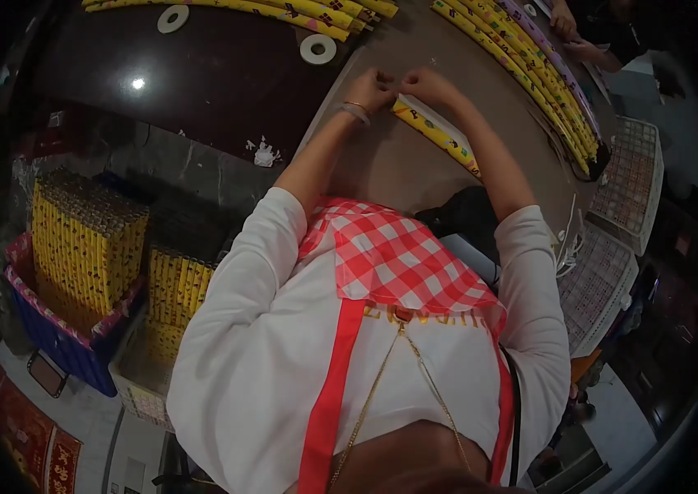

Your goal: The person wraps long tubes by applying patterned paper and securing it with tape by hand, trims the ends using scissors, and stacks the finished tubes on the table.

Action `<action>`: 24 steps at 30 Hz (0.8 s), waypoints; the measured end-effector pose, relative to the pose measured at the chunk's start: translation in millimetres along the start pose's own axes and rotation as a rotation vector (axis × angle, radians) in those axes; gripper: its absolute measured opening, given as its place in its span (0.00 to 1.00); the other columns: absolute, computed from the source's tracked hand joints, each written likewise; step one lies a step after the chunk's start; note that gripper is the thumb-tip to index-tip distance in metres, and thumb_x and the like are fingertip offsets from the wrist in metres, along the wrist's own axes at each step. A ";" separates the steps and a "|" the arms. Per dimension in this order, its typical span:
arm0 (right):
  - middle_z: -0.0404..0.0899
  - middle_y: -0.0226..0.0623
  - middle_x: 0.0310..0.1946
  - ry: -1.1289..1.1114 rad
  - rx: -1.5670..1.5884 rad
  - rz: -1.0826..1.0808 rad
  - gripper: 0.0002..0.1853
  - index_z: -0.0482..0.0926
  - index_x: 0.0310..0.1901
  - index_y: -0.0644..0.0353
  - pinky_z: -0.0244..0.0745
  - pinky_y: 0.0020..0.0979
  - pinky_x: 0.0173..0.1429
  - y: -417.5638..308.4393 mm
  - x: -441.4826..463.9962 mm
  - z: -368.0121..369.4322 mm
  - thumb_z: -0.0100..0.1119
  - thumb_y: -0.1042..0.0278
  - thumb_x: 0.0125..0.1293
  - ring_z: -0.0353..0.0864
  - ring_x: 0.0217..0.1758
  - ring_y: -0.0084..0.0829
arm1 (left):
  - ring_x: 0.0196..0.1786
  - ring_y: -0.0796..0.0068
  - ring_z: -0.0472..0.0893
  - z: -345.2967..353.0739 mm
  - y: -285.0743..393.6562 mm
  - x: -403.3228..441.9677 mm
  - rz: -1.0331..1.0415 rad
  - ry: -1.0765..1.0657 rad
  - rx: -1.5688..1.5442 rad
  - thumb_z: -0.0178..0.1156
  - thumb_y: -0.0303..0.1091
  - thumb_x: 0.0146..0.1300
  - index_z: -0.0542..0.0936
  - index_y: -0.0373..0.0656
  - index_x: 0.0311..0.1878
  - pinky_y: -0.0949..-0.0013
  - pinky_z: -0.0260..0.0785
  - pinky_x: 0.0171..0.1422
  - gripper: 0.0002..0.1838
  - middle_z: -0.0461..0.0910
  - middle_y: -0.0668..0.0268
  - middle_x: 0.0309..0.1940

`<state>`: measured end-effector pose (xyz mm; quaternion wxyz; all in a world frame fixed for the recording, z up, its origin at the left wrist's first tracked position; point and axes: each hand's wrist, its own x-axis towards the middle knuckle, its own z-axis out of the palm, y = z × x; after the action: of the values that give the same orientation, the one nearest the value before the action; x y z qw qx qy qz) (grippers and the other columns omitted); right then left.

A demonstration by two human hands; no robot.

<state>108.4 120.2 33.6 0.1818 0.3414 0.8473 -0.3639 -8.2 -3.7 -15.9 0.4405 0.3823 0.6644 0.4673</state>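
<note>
My left hand (372, 90) is closed, its fingertips pinched together just beyond the end of a yellow patterned tube (438, 138). My right hand (431, 86) is also pinched, close to the left one at that same end. What sits between the fingers is too small to make out. The tube slants across the brown tabletop (357, 165) toward my body, and a white strip shows along its side. My right forearm hides part of its far side.
Yellow tubes (522, 66) lie in a bundle at the right, others (283, 12) at the back left. Two tape rolls, one (318, 49) nearer, rest on the dark table (225, 78). A blue crate (69, 329) holds upright tubes. Another person's hands (573, 37) are at the upper right.
</note>
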 end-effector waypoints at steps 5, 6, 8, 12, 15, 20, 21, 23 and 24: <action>0.78 0.35 0.24 0.031 0.003 -0.079 0.14 0.78 0.32 0.62 0.68 0.27 0.33 3.4 -2.1 0.8 0.56 0.58 0.55 0.74 0.27 0.25 | 0.36 0.70 0.80 -1.8 3.2 -0.7 0.001 -0.015 0.066 0.64 0.31 0.49 0.71 0.32 0.45 0.72 0.73 0.37 0.21 0.79 0.57 0.35; 0.78 0.35 0.24 0.031 0.003 -0.080 0.14 0.78 0.32 0.62 0.68 0.27 0.33 5.8 -1.7 1.7 0.56 0.58 0.55 0.74 0.27 0.25 | 0.36 0.70 0.80 -0.9 -0.2 0.8 0.002 -0.014 0.066 0.64 0.31 0.49 0.71 0.32 0.45 0.72 0.73 0.37 0.21 0.79 0.57 0.35; 0.78 0.34 0.25 0.043 0.042 -0.105 0.14 0.78 0.34 0.62 0.68 0.27 0.34 10.3 -0.5 3.7 0.55 0.58 0.56 0.75 0.28 0.25 | 0.37 0.69 0.80 0.8 -6.7 4.4 -0.054 -0.066 -0.072 0.64 0.32 0.49 0.70 0.31 0.46 0.72 0.73 0.37 0.23 0.79 0.56 0.35; 0.78 0.34 0.26 0.029 0.062 -0.062 0.15 0.78 0.34 0.62 0.68 0.27 0.34 3.0 -5.8 0.2 0.54 0.57 0.57 0.74 0.28 0.24 | 0.37 0.69 0.79 -0.5 -6.0 4.7 -0.041 -0.083 -0.052 0.64 0.32 0.50 0.70 0.30 0.47 0.72 0.73 0.36 0.23 0.78 0.54 0.36; 0.78 0.33 0.26 0.024 0.050 -0.078 0.15 0.78 0.35 0.61 0.68 0.27 0.35 -0.1 -9.1 -2.4 0.53 0.56 0.58 0.74 0.29 0.23 | 0.37 0.69 0.79 -1.3 -4.8 4.3 -0.055 -0.070 -0.116 0.63 0.31 0.50 0.70 0.29 0.46 0.72 0.73 0.36 0.22 0.78 0.53 0.36; 0.78 0.33 0.28 -0.003 0.404 0.064 0.18 0.78 0.37 0.63 0.68 0.25 0.36 -1.6 -14.2 -1.6 0.49 0.54 0.63 0.74 0.31 0.23 | 0.39 0.69 0.79 -1.1 3.9 2.7 -0.057 -0.026 0.010 0.64 0.33 0.48 0.71 0.29 0.43 0.71 0.73 0.36 0.22 0.78 0.55 0.38; 0.78 0.33 0.28 0.012 0.415 0.070 0.18 0.78 0.37 0.63 0.68 0.25 0.36 2.5 -15.7 1.8 0.49 0.54 0.63 0.74 0.31 0.23 | 0.39 0.69 0.79 -0.1 3.1 3.0 -0.049 -0.042 0.019 0.64 0.33 0.48 0.71 0.29 0.43 0.71 0.73 0.36 0.22 0.78 0.55 0.38; 0.79 0.36 0.30 0.322 0.562 -0.042 0.16 0.78 0.39 0.60 0.70 0.28 0.38 11.7 -21.0 11.3 0.47 0.56 0.64 0.76 0.31 0.27 | 0.34 0.72 0.80 1.4 0.6 2.6 -0.031 0.015 0.017 0.64 0.33 0.47 0.72 0.30 0.43 0.72 0.73 0.33 0.21 0.78 0.54 0.38; 0.79 0.36 0.30 0.341 0.576 -0.030 0.16 0.78 0.39 0.60 0.70 0.28 0.38 18.0 -28.9 14.1 0.47 0.56 0.64 0.76 0.31 0.27 | 0.34 0.72 0.80 -0.1 8.0 -2.7 -0.025 -0.009 0.027 0.64 0.33 0.47 0.72 0.30 0.43 0.72 0.73 0.33 0.21 0.78 0.54 0.38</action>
<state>142.3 106.0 31.3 -0.0720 0.4221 0.7330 -0.5286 -6.7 -4.0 -7.6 0.4441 0.3817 0.6734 0.4511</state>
